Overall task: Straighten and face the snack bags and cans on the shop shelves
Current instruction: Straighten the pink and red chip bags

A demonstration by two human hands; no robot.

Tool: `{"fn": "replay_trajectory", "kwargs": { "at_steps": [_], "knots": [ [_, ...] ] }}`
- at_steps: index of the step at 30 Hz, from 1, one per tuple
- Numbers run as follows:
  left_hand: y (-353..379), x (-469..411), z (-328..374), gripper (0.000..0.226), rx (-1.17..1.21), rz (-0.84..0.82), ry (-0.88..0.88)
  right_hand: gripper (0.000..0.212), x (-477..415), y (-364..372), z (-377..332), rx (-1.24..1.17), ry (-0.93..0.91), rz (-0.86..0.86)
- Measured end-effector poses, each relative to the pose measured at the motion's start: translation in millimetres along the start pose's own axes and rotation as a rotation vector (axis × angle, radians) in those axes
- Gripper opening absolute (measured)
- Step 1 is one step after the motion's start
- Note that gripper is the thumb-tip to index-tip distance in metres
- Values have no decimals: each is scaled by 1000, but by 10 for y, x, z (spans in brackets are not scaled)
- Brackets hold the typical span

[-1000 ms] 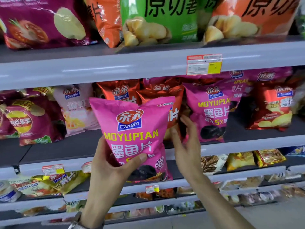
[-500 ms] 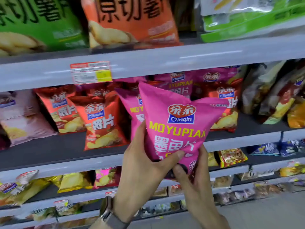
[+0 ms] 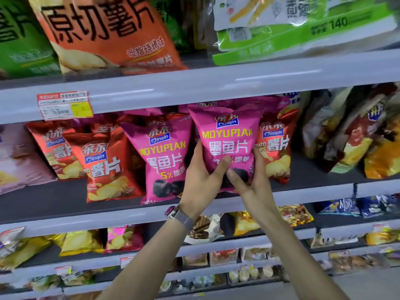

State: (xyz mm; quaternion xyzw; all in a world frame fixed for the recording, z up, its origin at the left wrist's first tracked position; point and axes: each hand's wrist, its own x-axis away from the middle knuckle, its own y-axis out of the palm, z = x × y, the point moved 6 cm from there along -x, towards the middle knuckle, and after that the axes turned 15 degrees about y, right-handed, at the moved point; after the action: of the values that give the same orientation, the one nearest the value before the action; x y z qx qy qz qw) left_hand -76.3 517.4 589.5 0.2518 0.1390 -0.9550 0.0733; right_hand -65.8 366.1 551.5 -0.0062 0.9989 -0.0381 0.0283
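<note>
Pink snack bag (image 3: 227,144) is upright, label out, at the front of the middle shelf (image 3: 86,213), between its pink twin (image 3: 162,161) and a red chip bag (image 3: 275,152). Your left hand (image 3: 201,180) and right hand (image 3: 251,180) both grip its lower part, thumbs across the front, fingers curled round the edges; your hands hide whether its base is down. Release too soon and the puffy bag may tip off the lip. Push it in crooked and you knock the red bag askew.
</note>
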Motion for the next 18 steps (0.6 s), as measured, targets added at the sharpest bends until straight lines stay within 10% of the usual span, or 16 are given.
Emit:
{"fn": "replay_trajectory", "kwargs": {
  "at_steps": [6,11,18],
  "knots": [
    [-21,105,11,65,-90,-33,5,95,-72,20,89,59,53,41],
    [-691,444,249,51,-272,394,187,99,-94,-51,157,103,56,145],
    [-998,370,-468,111,-244,391,-113,102,-92,-25,183,126,36,166]
  ]
}}
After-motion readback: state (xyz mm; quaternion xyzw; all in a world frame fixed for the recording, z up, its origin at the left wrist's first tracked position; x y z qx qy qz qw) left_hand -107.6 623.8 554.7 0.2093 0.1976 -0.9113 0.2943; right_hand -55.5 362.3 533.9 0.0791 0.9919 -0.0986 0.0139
